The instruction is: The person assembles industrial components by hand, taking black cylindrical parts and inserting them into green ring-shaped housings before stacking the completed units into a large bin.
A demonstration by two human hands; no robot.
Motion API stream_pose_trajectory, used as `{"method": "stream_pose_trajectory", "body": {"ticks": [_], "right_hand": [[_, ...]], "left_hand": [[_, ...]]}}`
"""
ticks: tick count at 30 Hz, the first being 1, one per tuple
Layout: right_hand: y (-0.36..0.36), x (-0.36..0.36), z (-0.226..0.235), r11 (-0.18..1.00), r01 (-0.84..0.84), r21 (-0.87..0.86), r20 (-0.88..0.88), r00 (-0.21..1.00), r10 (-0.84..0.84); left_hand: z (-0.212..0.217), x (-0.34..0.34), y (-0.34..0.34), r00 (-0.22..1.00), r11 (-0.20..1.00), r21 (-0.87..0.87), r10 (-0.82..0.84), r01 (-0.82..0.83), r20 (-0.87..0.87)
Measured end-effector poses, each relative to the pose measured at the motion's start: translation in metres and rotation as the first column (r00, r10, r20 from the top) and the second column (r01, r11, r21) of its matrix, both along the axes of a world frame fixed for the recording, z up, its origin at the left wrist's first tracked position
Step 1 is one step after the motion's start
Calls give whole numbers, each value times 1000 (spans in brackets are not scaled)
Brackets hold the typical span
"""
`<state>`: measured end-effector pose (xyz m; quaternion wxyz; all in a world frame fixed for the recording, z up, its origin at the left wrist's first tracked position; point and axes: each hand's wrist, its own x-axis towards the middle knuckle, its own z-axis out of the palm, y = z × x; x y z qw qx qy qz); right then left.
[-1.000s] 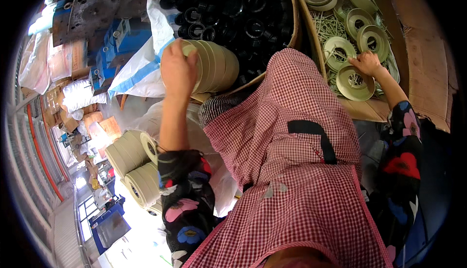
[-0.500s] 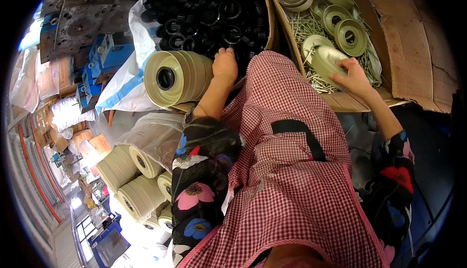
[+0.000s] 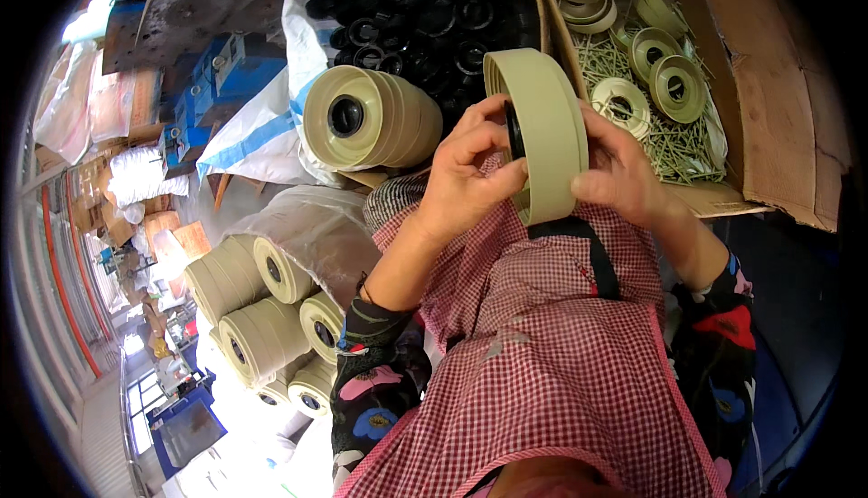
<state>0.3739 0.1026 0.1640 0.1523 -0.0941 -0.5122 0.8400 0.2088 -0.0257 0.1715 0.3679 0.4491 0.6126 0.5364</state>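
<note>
Above my lap, a pale green round plastic part [image 3: 553,141] is held on edge between my hands. My right hand [image 3: 622,171] grips it from the right, thumb toward the rim and fingers mostly hidden behind it. My left hand [image 3: 463,168] is closed at its open left side, fingers pinching a black plastic ring [image 3: 515,129] at the hub. Most of that ring is hidden, so I cannot tell how far it sits in. Left of my hands lies a stack of matching pale parts [image 3: 398,123], a black ring [image 3: 345,117] showing in its end.
Black ring parts [image 3: 434,19] fill a lined box ahead. Right of it, a cardboard box [image 3: 768,91] holds more pale parts [image 3: 676,89] on thin green sticks [image 3: 624,64]. Further stacks [image 3: 262,340] lie at lower left beside plastic sheeting [image 3: 312,236]. Blue metal equipment [image 3: 221,87] stands at left.
My right hand has brought a pale part out of the right box to above my lap. My left hand has come back from the black parts with a black ring to meet it.
</note>
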Motion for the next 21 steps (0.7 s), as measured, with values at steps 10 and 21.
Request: {"method": "stream_pose_trajectory", "body": {"ticks": [10, 21], "right_hand": [[2, -5, 22, 575, 185, 797, -262, 964, 53], [4, -8, 3, 892, -63, 449, 69, 997, 36]], "left_hand": [[25, 11, -22, 731, 992, -121, 116, -46, 673], [31, 8, -11, 851, 961, -257, 222, -107, 476]]}}
